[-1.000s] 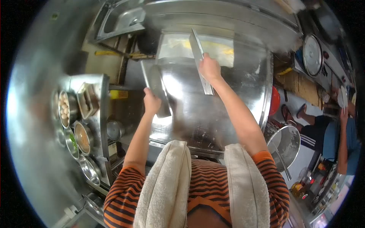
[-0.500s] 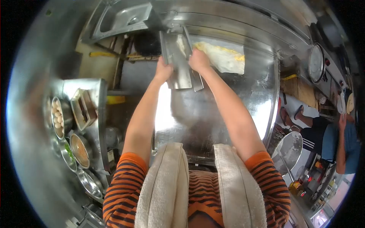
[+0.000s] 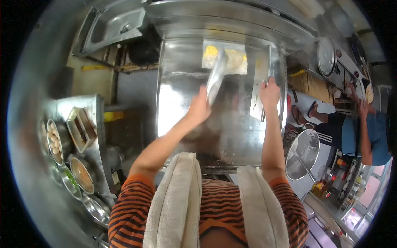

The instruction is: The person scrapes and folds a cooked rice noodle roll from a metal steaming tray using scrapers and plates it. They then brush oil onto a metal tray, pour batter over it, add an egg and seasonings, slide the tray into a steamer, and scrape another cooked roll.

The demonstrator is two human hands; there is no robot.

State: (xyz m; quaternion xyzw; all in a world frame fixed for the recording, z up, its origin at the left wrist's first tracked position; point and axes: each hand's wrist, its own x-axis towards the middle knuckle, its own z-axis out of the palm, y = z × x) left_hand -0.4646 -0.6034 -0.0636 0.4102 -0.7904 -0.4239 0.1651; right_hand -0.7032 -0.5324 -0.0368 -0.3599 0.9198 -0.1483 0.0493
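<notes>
My left hand (image 3: 199, 108) is closed around a broad metal scraper (image 3: 216, 78), blurred by motion, its far end over a thin white sheet with yellow egg (image 3: 236, 60). That sheet lies toward the back of the steel worktop (image 3: 235, 136), with yellow patches on it. To the right, my right hand (image 3: 269, 93) grips a second metal scraper (image 3: 260, 70) by its upright edge. Its flat blade rests near the worktop's right side, apart from the sheet. The fingertips of both hands are partly hidden.
A steel sink (image 3: 115, 27) is at back left. On a side counter at left are a bowl of eggs (image 3: 54, 140), a metal box (image 3: 82, 130) and bowls of food. At right stand a large pot (image 3: 302, 155) with a ladle and a person in blue (image 3: 357, 138).
My hands have moved apart: the left scraper now reaches over the sheet, the right one has moved right. The egg sheet looks smaller and more bunched. The view has shifted.
</notes>
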